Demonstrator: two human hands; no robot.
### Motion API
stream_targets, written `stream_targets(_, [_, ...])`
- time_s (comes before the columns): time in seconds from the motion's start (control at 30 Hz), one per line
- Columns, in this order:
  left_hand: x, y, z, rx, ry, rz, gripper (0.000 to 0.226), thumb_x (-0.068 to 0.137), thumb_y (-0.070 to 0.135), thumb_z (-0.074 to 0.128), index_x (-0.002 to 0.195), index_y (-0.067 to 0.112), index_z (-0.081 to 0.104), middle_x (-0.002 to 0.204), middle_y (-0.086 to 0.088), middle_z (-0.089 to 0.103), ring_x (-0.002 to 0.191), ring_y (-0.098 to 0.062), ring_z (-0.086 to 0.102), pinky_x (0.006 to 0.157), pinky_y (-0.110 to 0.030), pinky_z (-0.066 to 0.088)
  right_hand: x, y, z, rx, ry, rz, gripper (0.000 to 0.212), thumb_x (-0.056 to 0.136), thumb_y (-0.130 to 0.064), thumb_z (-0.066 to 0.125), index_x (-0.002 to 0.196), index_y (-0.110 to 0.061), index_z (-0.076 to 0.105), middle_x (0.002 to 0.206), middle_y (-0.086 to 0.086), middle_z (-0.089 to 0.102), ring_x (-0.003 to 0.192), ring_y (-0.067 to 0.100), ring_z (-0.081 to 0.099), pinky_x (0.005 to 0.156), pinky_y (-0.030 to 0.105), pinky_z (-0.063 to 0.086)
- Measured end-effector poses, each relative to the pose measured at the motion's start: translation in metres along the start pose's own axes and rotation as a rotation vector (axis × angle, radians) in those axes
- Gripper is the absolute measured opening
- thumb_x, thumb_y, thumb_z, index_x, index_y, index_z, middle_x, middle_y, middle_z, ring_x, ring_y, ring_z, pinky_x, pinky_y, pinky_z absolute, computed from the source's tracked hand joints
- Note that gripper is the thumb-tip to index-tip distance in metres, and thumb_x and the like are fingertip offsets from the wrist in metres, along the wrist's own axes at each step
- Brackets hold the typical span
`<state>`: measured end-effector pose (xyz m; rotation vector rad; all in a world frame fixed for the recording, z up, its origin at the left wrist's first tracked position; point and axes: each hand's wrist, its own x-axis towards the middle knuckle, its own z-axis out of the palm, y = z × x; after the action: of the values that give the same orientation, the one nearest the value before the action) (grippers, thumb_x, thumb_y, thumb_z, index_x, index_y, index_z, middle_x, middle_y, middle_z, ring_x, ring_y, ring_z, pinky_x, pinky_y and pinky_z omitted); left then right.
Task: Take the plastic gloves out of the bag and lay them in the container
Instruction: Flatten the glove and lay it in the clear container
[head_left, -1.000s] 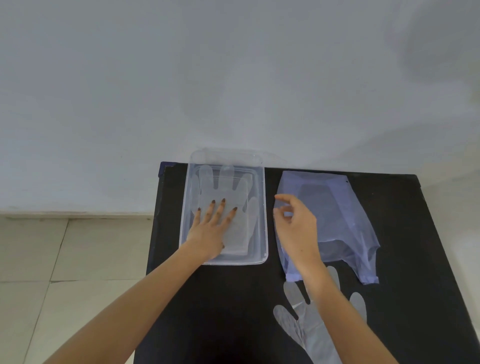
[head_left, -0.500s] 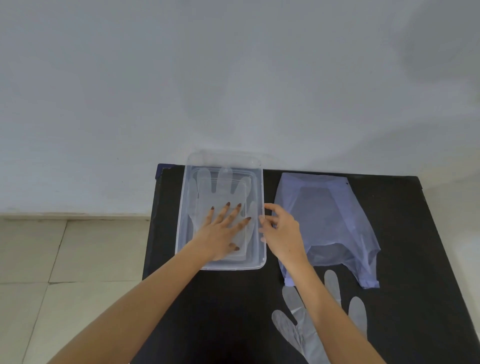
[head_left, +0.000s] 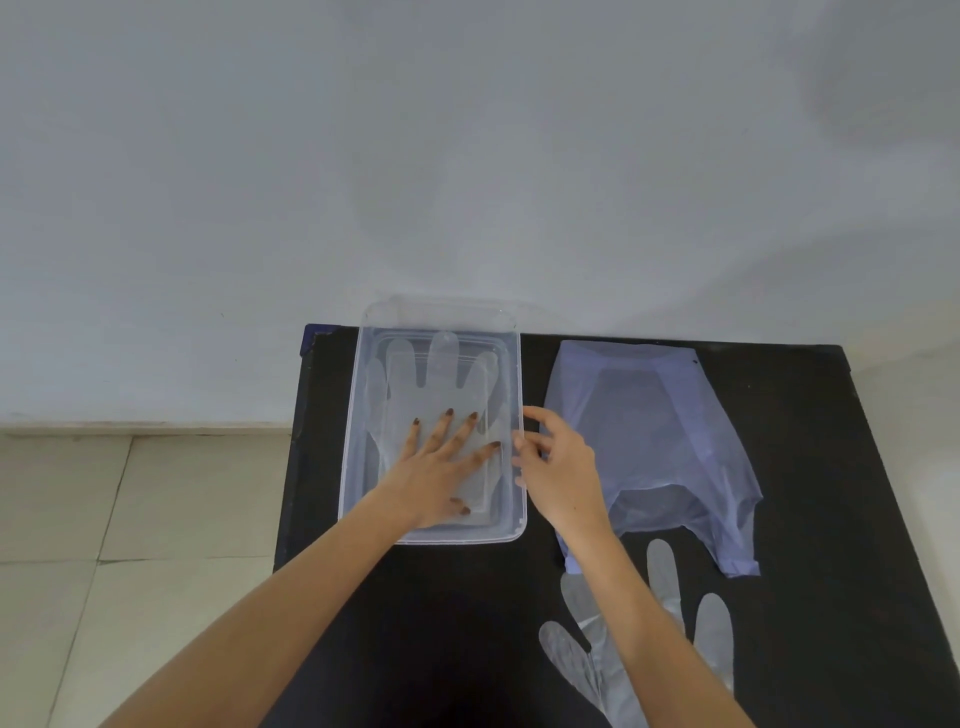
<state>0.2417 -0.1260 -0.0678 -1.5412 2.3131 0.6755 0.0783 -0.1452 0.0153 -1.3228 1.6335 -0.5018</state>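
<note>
Head view: your right hand (head_left: 558, 470), empty and half-curled, was nearer the spare glove (head_left: 670, 623) lying lower right; left hand (head_left: 441, 467) pressed flat in the container (head_left: 356, 415).

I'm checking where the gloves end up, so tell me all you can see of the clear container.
The clear container is a shallow rectangular tray of transparent plastic with rounded corners and a raised rim. It sits flat at the far left of the black table, long side running away from the person. A translucent plastic glove lies inside, fingers pointing away. The left hand presses flat on that glove, and the right hand has its fingertips at the right rim.
</note>
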Motion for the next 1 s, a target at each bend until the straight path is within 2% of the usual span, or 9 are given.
stream_targets(0.13, [0.0,-0.001,0.0,-0.004,0.017,0.018,0.088,0.092,0.047,0.052,0.15,0.038,-0.014,0.158,-0.001,-0.029,0.143,-0.032,-0.028,0.116,-0.06,-0.008,0.001,0.002,0.0,-0.003,0.006,-0.001,0.032,0.096,-0.02,0.056,0.127,-0.027,0.056,0.103,-0.004,0.074,0.092,0.009,0.072,0.089,0.043,0.058])
stream_targets(0.27, [-0.002,-0.007,-0.001,-0.047,0.119,0.002,0.081,0.093,0.049,0.049,0.152,0.038,-0.004,0.161,0.001,-0.02,0.145,-0.028,-0.025,0.117,-0.056,-0.011,-0.001,0.003,0.0,-0.003,0.007,0.005,0.032,0.097,-0.02,0.055,0.128,-0.026,0.056,0.106,-0.003,0.073,0.094,0.009,0.071,0.088,0.041,0.059])
stream_targets(0.43, [0.006,-0.018,-0.009,-0.124,0.173,-0.186,0.085,0.093,0.056,0.041,0.151,0.031,-0.016,0.159,-0.001,-0.025,0.146,-0.027,-0.024,0.113,-0.048,-0.019,0.001,0.005,0.0,-0.015,0.002,0.008,0.034,0.097,-0.019,0.056,0.13,-0.024,0.055,0.104,-0.006,0.073,0.094,0.01,0.071,0.088,0.041,0.059])
stream_targets(0.63, [0.022,-0.022,-0.024,-0.184,0.197,-0.232,0.087,0.095,0.053,0.04,0.151,0.022,-0.019,0.159,-0.002,-0.025,0.147,-0.022,-0.021,0.116,-0.043,-0.015,0.0,0.003,0.0,-0.019,0.001,0.025,0.032,0.097,-0.017,0.054,0.129,-0.023,0.055,0.106,-0.002,0.074,0.096,0.013,0.071,0.089,0.044,0.058])
stream_targets(0.8, [0.042,-0.03,-0.037,-0.178,0.167,-0.321,0.09,0.094,0.05,0.044,0.152,0.012,-0.014,0.161,-0.007,-0.019,0.148,-0.023,-0.017,0.12,-0.045,-0.008,0.0,0.004,0.001,-0.021,0.003,0.027,0.035,0.096,-0.016,0.054,0.13,-0.024,0.055,0.102,-0.005,0.074,0.091,0.011,0.072,0.086,0.042,0.059])
stream_targets(1.0, [0.052,-0.032,-0.046,-0.181,0.134,-0.321,0.098,0.09,0.051,0.052,0.152,0.012,-0.014,0.162,-0.006,-0.015,0.148,-0.023,-0.015,0.12,-0.047,-0.007,0.0,0.003,-0.001,-0.04,-0.003,-0.014,0.033,0.096,-0.019,0.056,0.129,-0.023,0.056,0.081,-0.019,0.067,0.086,0.007,0.072,0.086,0.039,0.059])
